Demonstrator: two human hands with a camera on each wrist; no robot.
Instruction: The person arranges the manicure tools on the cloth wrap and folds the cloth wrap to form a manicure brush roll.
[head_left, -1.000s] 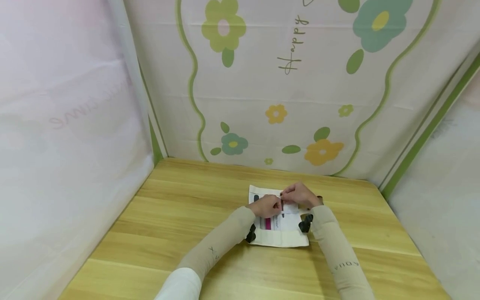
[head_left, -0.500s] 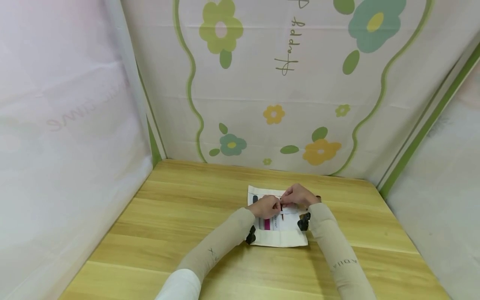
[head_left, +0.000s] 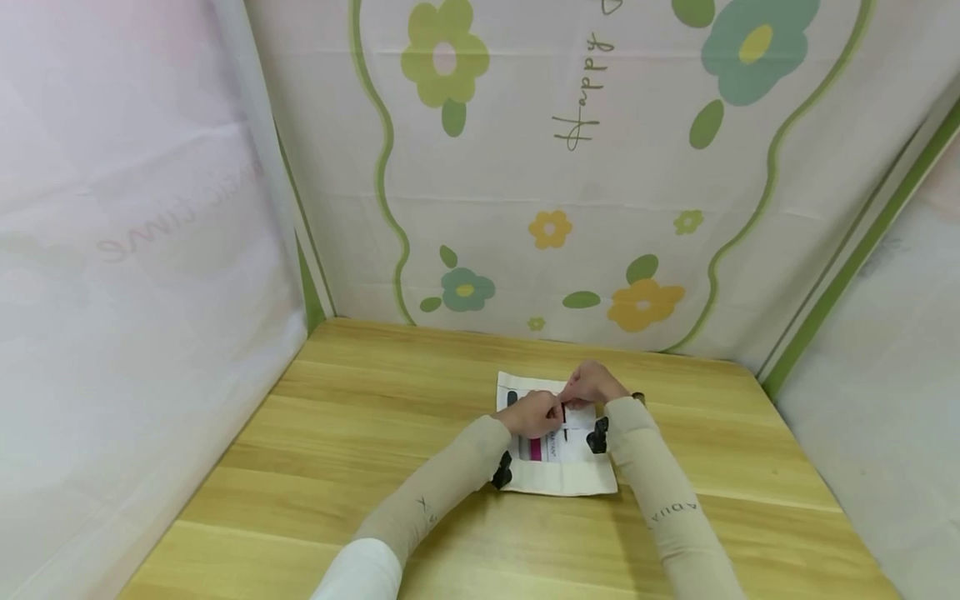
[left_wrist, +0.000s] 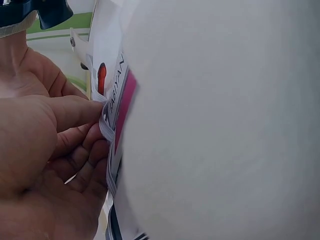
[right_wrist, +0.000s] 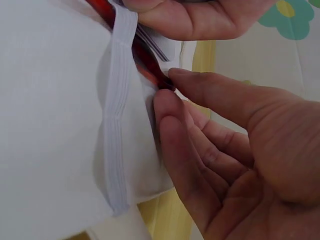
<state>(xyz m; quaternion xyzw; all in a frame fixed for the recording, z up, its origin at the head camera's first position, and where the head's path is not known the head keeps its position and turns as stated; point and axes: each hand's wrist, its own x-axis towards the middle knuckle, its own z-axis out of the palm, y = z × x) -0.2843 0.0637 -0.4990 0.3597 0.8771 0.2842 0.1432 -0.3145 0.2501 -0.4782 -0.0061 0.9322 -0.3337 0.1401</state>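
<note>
A white fabric case [head_left: 558, 477] lies spread out on the wooden table. Across it runs a white elastic band [right_wrist: 116, 120]. My left hand [head_left: 532, 414] pinches the band between thumb and fingers, lifting it off the cloth in the left wrist view. Under the band passes a slim, glossy dark red tool [right_wrist: 145, 56]; its exact kind does not show. The thumb and forefinger of my right hand [head_left: 592, 383] pinch the tool's far end. A printed card [left_wrist: 125, 97] with a magenta stripe sits beside the band, partly covered by my left hand in the head view.
Yellow wood tabletop [head_left: 360, 433] surrounds the case. Behind it stands a flower-printed fabric wall [head_left: 495, 167], with a pale curtain [head_left: 150, 317] on the left. A dark oblong item [head_left: 512, 398] lies at the case's upper left.
My right wrist and forearm have shifted left, and the right hand has risen slightly at the tool's far end. My left hand stays at the band.
</note>
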